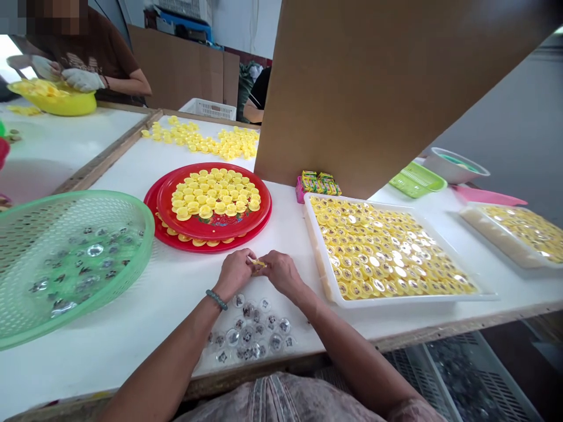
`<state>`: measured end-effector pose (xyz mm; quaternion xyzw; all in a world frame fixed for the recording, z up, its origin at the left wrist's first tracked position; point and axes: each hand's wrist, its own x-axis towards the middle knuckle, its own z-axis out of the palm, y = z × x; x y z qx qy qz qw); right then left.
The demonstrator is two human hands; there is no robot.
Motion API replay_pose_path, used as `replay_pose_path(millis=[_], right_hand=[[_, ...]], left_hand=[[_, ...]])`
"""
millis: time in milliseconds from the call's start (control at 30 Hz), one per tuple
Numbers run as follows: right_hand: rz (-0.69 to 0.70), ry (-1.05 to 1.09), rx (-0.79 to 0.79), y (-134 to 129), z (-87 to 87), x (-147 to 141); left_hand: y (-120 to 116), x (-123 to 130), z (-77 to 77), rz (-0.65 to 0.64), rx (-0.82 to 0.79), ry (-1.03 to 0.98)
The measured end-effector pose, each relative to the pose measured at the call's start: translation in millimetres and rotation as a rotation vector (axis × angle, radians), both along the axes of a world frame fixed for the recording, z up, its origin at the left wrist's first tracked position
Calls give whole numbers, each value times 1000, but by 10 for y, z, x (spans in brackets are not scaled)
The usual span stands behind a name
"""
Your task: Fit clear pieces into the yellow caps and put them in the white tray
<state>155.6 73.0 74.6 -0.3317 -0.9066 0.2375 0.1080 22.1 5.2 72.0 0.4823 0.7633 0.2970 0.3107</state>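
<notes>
My left hand (236,271) and my right hand (281,272) meet over the white table, both closed in a pinch on one small yellow plastic piece (258,263). Fingers hide most of it. Just below them lie several clear round discs (247,334) with dark printed pictures. Beyond my hands, a red tray (237,225) sits stacked on another and bears rows of yellow cup-shaped pieces (213,193). To the right, a white tray (323,272) is filled with yellow pieces that have shiny, picture-marked faces (387,249).
A green perforated basket (147,234) at left contains more clear discs. Loose yellow pieces (206,140) lie at the back. A cardboard panel (347,88) rises behind a pink box of small packets (320,184). Across the table, a gloved co-worker handles pieces over a yellow bowl (73,104).
</notes>
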Motion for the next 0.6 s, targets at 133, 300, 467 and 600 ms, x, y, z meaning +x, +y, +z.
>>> replay_pose_path(millis=[133,300,467,600], right_hand=[[76,-318,30,110,114,-134],[80,-388,30,115,173,-206],[99,-304,109,20,168,-83],[82,-173,202,-110,99,107]], left_hand=[[31,-39,-36,-8,-6,-24],[37,-81,-51,-61,3,-44],[19,-128,-26,-106,2,-24],[-37,-134,-13,-112,-8,70]])
